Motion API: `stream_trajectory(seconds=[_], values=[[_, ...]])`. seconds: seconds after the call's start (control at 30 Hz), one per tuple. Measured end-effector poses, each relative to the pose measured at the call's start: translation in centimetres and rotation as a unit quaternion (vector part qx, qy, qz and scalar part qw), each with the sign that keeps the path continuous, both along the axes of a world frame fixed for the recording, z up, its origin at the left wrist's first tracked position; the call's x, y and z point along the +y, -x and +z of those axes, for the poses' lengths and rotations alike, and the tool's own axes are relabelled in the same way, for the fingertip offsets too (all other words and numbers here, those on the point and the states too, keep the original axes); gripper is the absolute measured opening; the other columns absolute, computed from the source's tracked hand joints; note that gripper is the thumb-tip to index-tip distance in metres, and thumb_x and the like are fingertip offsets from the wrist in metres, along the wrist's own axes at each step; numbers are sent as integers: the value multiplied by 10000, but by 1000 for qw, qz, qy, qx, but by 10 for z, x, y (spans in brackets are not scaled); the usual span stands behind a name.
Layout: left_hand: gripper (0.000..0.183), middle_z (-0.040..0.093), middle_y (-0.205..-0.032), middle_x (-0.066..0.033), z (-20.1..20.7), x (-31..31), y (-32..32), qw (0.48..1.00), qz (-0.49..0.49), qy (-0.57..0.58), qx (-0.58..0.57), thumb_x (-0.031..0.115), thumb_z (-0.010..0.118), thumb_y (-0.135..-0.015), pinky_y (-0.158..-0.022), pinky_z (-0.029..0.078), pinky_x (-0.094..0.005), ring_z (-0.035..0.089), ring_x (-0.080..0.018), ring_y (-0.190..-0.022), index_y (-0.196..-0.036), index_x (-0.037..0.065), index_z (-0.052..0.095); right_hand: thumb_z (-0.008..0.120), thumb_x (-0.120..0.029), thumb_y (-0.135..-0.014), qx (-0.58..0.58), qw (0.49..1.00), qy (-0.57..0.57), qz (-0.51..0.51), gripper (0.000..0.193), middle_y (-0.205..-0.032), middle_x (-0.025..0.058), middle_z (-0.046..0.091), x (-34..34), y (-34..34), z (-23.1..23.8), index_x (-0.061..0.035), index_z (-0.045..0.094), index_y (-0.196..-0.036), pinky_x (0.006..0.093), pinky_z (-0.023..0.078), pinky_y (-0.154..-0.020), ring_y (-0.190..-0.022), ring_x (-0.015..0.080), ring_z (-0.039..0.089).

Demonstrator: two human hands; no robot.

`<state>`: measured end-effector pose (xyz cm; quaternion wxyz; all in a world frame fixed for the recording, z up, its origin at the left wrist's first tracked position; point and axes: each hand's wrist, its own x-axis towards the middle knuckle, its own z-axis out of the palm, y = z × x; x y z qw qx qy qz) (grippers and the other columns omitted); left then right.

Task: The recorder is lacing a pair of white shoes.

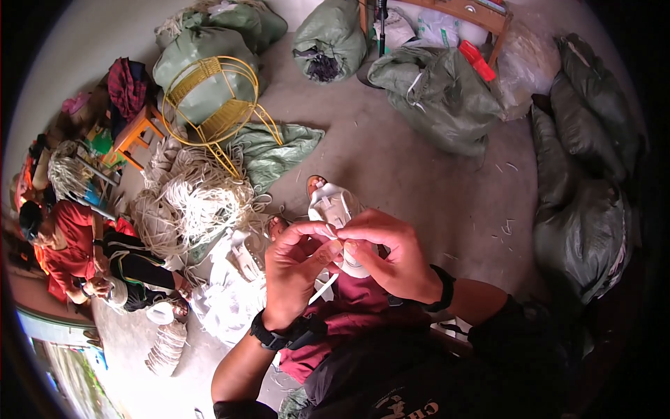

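Observation:
My left hand (pixel 296 262) and my right hand (pixel 392 253) meet in front of me, thumbs and fingertips pinched together. Between the fingertips is a narrow white strip (pixel 330 229), mostly hidden by my fingers. A loose white strip end (pixel 324 288) hangs below my left hand. Just beyond and under my hands is a white strapped piece (pixel 333 204), partly covered by them; its exact kind is unclear. To the left of my left hand lies a heap of white material (pixel 230 293) on the floor.
A large tangle of white strips (pixel 202 202) lies at the left beside a yellow woven chair frame (pixel 209 129). Green sacks (pixel 447 98) stand ahead, with more sacks (pixel 586 223) along the right. A seated co-worker (pixel 73 248) handles something at the far left, near an orange stool (pixel 135 136).

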<state>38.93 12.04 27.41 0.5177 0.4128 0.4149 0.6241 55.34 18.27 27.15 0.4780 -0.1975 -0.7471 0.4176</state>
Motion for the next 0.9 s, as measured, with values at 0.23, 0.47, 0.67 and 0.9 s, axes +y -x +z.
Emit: stream_trajectory(seconds=[0.23,0.47,0.67,0.9], values=[[167,654,-913,-50,-1,1,-1,1000,0,-16,-16,-15,667,-875,-610,529,-234,615,-92,-740,-1032,12,616,633,66,-804,-8,1000,7,0,223,-914,130,645,0,0,0,34,654,-1024,301,505,-704,-808,205,648],[145,651,-890,-24,-3,-1,-3,996,7,35,-80,10,679,-876,-567,455,-203,576,-63,-689,-1007,40,625,692,-3,-799,-13,997,-46,-55,148,-876,125,659,1,4,-7,5,661,-944,346,491,-735,-801,265,640],[139,654,-878,-22,-4,-2,-2,983,-37,80,-159,71,666,-901,-572,442,-199,549,-64,-661,-1036,54,639,687,-27,-815,-23,999,-11,-48,88,-795,121,648,-2,3,-8,-10,658,-896,350,471,-678,-742,273,623],[131,661,-889,-20,-9,-3,1,975,-51,95,-196,85,638,-923,-571,414,-220,513,-57,-647,-1048,46,646,676,-28,-823,-28,999,-19,-38,64,-790,123,639,-3,5,-2,-8,647,-877,353,467,-663,-728,280,617]])
